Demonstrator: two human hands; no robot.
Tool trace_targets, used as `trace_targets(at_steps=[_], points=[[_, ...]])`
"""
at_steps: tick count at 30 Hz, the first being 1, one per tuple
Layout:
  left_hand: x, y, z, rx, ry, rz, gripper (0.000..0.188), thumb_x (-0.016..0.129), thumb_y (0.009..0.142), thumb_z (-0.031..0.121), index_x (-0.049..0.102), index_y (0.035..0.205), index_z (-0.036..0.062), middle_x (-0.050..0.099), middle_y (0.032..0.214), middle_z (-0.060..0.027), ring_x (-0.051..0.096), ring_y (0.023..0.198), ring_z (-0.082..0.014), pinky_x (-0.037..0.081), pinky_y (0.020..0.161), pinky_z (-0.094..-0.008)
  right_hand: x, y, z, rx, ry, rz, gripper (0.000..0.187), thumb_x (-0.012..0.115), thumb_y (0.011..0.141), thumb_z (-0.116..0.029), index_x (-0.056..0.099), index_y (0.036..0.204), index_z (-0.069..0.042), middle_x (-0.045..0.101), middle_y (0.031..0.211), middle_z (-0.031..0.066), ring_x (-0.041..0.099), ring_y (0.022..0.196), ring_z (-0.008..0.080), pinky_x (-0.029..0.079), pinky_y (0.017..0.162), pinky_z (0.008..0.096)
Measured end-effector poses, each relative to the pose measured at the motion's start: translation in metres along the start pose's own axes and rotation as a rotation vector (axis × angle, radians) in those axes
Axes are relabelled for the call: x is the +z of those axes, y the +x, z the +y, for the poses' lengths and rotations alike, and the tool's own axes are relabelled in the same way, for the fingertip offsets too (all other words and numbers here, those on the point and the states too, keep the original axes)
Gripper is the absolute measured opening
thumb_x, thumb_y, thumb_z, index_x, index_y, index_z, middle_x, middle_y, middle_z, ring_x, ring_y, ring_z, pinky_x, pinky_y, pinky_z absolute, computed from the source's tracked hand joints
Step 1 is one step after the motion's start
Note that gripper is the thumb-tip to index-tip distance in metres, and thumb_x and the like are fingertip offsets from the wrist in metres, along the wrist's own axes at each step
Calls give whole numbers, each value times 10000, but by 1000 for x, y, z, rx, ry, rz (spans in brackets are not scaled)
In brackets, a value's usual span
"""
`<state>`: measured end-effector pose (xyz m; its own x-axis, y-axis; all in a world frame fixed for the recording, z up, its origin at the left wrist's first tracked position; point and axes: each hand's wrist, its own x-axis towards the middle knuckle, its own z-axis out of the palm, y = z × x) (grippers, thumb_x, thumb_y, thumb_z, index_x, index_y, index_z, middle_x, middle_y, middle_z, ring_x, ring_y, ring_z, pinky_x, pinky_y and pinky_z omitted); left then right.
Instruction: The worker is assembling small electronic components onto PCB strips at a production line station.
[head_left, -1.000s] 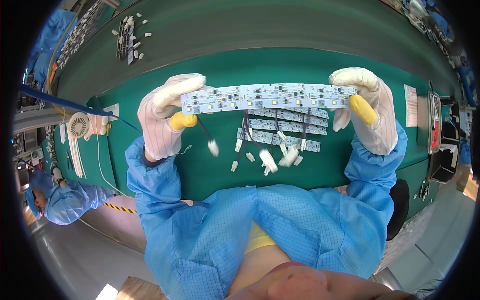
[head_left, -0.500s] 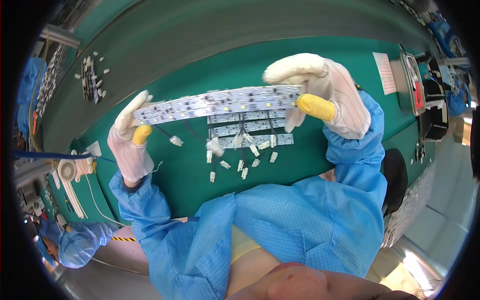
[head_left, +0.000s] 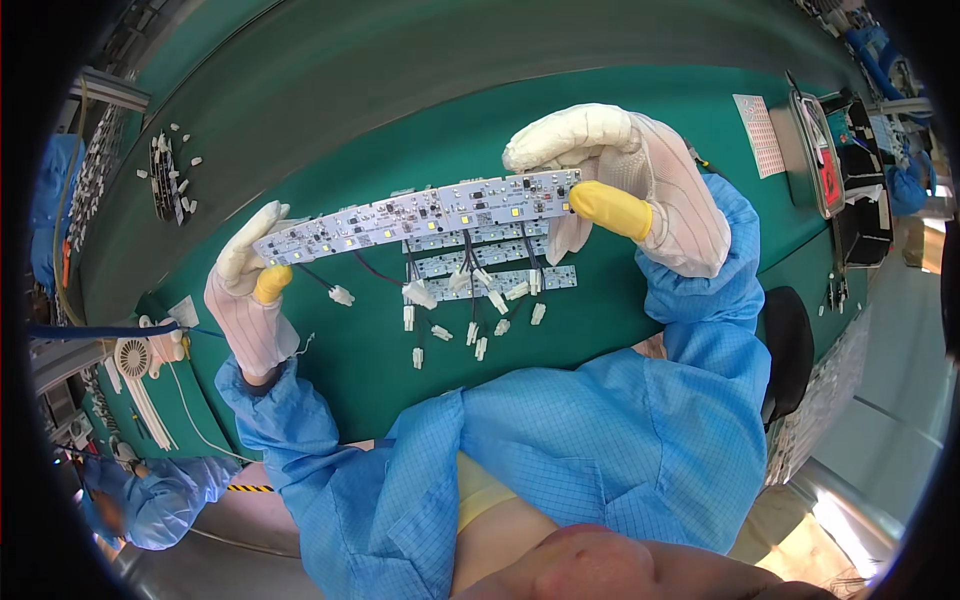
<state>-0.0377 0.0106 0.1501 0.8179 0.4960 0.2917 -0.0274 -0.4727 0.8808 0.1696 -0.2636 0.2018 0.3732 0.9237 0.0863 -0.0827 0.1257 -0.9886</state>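
Observation:
Between my two gloved hands I hold up a long white LED circuit board [head_left: 400,216], dotted with small yellow-white LEDs and dark components. My left hand [head_left: 252,270] pinches its left end, a yellow cot on the thumb. At the right end my right hand [head_left: 625,190] grips it, with a yellow-cotted thumb in front and the fingers behind. Dark wires hang from the board to white connectors [head_left: 341,295]. Below and behind it, several similar LED boards [head_left: 556,278] lie in rows on the green mat [head_left: 370,375], their wired white connectors [head_left: 481,348] spread toward me.
Farther off at the left stands a bundle of boards with connectors [head_left: 166,178]. A small white fan [head_left: 133,357] is at the left edge. On the right are a printed sheet [head_left: 760,136], a metal tray [head_left: 815,155] and a black bin [head_left: 865,230]. A co-worker's blue sleeve [head_left: 180,500] shows lower left.
The board in my hands has shifted slightly left and is sharper now. Both hands have moved left with it, still gripping its ends.

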Motion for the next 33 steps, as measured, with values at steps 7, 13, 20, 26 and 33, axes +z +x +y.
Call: trace_targets(at_steps=[7,13,20,26,33], points=[[0,-1,3,70,-5,36,576,726,781,385,602,1174,-17,675,1027,-125,637,889,-165,484,815,-276,0,3,2,-4,-95,53,524,619,876,-360,515,1181,53,619,992,157,669,749,169,556,617,230],[-1,-3,8,45,-256,-84,576,739,797,309,553,1202,-55,629,1116,-209,664,843,-219,542,730,-295,-1,9,15,-78,-133,133,826,663,753,-620,504,1166,77,627,875,137,635,634,142,491,533,208],[-1,-8,22,171,-239,-146,490,719,777,279,610,1160,-7,719,822,-75,625,938,-173,475,830,-304,2,15,24,-34,-280,247,757,633,776,-627,546,1145,27,599,698,68,586,554,112,442,515,200],[-3,-2,20,176,-207,-136,446,694,818,233,596,1191,9,713,833,-84,638,861,-145,484,790,-275,2,17,25,0,-247,264,690,676,787,-550,545,1138,29,607,723,76,591,552,107,451,498,184],[-2,13,14,42,-4,-63,481,686,831,238,568,1223,-14,706,902,-103,652,818,-132,503,754,-251,15,-2,6,32,-164,135,615,672,836,-419,510,1173,70,614,978,164,646,694,170,508,589,231]])
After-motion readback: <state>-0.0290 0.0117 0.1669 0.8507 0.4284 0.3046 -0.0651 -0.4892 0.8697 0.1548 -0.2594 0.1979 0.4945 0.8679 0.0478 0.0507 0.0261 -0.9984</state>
